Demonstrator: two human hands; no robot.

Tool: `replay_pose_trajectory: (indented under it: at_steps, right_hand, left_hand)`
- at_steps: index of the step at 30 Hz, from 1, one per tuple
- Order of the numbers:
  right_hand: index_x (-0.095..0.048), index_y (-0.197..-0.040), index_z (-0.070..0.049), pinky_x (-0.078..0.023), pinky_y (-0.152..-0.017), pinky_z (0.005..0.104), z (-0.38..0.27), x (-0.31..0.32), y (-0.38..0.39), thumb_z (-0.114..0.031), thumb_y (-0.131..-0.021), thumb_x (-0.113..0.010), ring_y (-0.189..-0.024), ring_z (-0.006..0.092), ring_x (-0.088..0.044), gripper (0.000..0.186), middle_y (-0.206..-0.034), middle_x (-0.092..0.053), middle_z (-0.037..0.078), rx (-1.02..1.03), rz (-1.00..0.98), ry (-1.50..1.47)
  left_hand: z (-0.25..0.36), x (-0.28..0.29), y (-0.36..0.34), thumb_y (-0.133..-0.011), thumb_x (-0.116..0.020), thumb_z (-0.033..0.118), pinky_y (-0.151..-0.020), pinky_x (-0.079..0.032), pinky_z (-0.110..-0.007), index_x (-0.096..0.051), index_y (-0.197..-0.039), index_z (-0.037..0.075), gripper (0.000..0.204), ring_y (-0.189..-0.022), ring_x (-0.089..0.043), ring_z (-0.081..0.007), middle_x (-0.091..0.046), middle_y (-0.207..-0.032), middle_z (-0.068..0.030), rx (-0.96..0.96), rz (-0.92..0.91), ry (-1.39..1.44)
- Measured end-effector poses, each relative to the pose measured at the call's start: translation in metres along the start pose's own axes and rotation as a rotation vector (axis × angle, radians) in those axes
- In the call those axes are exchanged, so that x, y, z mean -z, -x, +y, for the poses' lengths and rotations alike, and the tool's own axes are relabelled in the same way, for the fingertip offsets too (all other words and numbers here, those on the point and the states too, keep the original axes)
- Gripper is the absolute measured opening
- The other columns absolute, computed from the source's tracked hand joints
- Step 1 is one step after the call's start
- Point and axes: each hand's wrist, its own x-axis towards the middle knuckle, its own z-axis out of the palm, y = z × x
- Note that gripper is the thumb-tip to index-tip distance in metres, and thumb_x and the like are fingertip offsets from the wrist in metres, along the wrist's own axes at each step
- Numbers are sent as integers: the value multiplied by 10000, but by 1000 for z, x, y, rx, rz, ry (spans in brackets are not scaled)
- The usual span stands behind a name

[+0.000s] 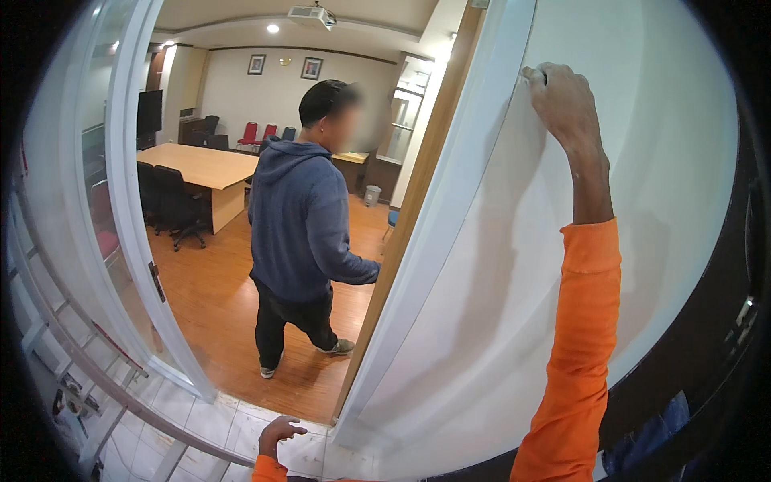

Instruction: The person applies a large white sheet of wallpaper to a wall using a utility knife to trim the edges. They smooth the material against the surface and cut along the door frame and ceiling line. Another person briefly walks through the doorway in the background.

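Note:
My right hand (562,104), in an orange sleeve, is raised against the white wall (666,161) beside the door frame (450,201). Its fingers are curled closed at a thin seam near the frame's edge, around something I cannot make out. Low in the view, my left hand (281,434) hangs above the white tiled threshold with its fingers bent and apart, holding nothing that shows.
A person (301,217) in a blue hoodie stands in the doorway on a wooden floor (201,305). Beyond are a table (201,157), office chairs (181,205) and a grey bin (372,195). An aluminium ladder (104,402) lies along the left, near the glass panel (96,217).

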Motion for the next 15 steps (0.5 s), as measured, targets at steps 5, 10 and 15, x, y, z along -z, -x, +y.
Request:
replay_pose_trajectory:
  at_steps: [5,10,15]
  right_hand:
    - [-731,-981,31,-544,-910,531,7,3,-24,-253,-974,-553,-946,450,-699,335,-979,-724,266,146,-16,196]
    - [-744,-999,22,-537,-904,524,5,28,-23,-230,-952,-562,-925,456,-690,314,-995,-724,272,189,-247,191]
    - [-753,-1037,19,-529,-879,524,0,35,-8,-227,-968,-539,-880,440,-683,333,-975,-724,273,87,-179,78]
  left_hand:
    - [-3,14,-25,-776,-842,455,-840,-565,-372,-650,-1357,49,735,-919,-719,-258,-742,-1126,-181,-110,-8,-79]
    - [6,25,-19,-804,-829,429,-916,-545,-384,-645,-1340,0,711,-1039,-711,-292,-712,-1235,-211,-184,1,-84]
    - [-2,34,-1,-804,-835,427,-830,-572,-392,-644,-1333,-6,710,-920,-730,-280,-745,-1105,-215,-195,35,-57]
